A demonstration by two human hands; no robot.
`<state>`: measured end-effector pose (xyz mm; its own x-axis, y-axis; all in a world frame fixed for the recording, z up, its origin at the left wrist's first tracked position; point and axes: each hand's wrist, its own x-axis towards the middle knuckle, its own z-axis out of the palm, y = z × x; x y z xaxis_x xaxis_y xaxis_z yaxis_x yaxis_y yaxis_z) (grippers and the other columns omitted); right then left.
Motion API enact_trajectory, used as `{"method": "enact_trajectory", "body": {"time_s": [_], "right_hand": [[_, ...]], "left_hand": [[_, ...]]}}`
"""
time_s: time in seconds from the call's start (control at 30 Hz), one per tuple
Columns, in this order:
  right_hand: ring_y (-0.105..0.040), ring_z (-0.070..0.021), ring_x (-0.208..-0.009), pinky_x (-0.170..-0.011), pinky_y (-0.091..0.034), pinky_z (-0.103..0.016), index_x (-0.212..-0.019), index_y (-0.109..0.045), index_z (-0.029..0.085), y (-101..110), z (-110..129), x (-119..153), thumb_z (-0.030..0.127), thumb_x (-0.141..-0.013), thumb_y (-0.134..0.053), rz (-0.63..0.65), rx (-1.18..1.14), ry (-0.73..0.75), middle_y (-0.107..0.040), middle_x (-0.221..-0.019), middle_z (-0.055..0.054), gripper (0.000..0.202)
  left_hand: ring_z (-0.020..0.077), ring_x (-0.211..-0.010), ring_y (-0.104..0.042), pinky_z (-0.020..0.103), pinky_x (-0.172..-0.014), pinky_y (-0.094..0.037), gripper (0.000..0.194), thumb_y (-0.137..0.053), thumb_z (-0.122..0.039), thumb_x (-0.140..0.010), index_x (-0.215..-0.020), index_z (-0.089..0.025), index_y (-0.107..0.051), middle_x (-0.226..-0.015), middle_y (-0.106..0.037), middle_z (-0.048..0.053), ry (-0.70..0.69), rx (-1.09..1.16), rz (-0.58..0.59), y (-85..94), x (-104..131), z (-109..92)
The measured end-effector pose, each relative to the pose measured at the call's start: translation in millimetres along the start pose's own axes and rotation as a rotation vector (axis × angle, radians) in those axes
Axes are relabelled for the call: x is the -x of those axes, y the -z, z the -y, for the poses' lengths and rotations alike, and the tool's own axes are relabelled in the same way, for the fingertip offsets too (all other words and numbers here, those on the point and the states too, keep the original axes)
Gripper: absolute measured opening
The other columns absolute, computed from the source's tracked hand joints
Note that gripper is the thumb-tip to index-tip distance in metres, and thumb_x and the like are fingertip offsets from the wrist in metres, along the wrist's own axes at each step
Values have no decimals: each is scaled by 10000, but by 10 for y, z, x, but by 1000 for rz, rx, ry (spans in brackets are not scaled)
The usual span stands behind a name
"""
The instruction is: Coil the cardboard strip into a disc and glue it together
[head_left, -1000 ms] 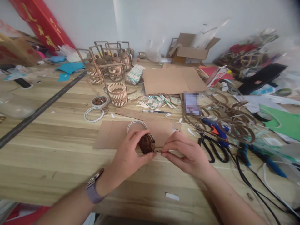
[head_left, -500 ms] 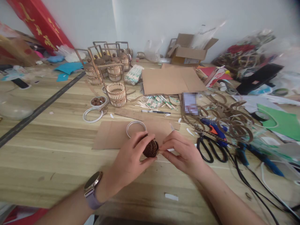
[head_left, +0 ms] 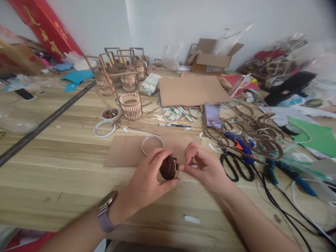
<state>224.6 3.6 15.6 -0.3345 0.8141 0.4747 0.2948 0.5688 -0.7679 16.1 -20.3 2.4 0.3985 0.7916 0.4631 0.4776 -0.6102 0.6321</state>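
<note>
My left hand (head_left: 147,171) grips a dark brown coiled piece (head_left: 167,168), rounded like a small dome, between the thumb below and the fingers above. Its ridged coils face partly toward me, and a paler tan rim shows on the right side. At that rim is my right hand (head_left: 203,168), index finger curled and thumb stretched toward the piece. Whatever its fingertips pinch is too small to make out. Just behind the hands, a white ring (head_left: 152,145) lies on a flat cardboard sheet (head_left: 126,150).
An open slatted basket (head_left: 130,106) stands behind, near several lidded ones (head_left: 103,82). A bowl of brown balls (head_left: 110,113) sits at left. To the right are black-handled scissors (head_left: 237,166), a blue glue gun (head_left: 241,145), curled brown strips (head_left: 265,136) and cables (head_left: 275,199). A pen (head_left: 174,125) lies ahead.
The brown coiled piece has turned in my left hand, showing its pale rim at the right. My right hand's fingers have curled up and its index fingertip has lifted back slightly.
</note>
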Motion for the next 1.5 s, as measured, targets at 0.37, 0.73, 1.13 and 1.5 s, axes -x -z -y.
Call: {"method": "enact_trajectory", "body": {"time_s": [0.37,0.73,1.13,1.5], "right_hand": [[-581,-279,-1028,-883,-440,-433,-1052,-700,203,-290,-250,-179,172,-859,-625,248,590,-28,-649,-1136,-120,210],[-503,-299,-1101,-902,-382,-461,-984,-712,228,-405,-276,-213,196,-918,-590,214,696,27,-629,-1231,-109,142],[-515,-307,-1149,-945,-385,-510,-1012,-694,229,-303,-276,33,196,-967,-500,63,698,133,-620,-1244,-127,202],[-621,-314,-975,-834,-417,-435,-946,-746,212,624,-466,-56,342,-920,-541,-71,1040,-384,-747,-986,-111,245]], "left_hand": [[215,-1034,-669,382,-946,-550,597,-760,-312,-774,-1309,-224,-511,-1237,-639,80,430,437,-216,273,-187,183],[285,-1142,-636,413,-947,-551,585,-756,-270,-728,-1267,-215,-534,-1389,-547,137,365,430,66,359,-166,118],[358,-1219,-595,515,-1057,-479,654,-751,-237,-686,-1309,-192,-556,-1413,-536,148,222,28,473,71,-99,184],[398,-1433,-375,582,-1139,-372,603,-736,-299,-735,-1293,-169,-550,-1589,-315,198,333,-26,313,108,-114,234]]}}
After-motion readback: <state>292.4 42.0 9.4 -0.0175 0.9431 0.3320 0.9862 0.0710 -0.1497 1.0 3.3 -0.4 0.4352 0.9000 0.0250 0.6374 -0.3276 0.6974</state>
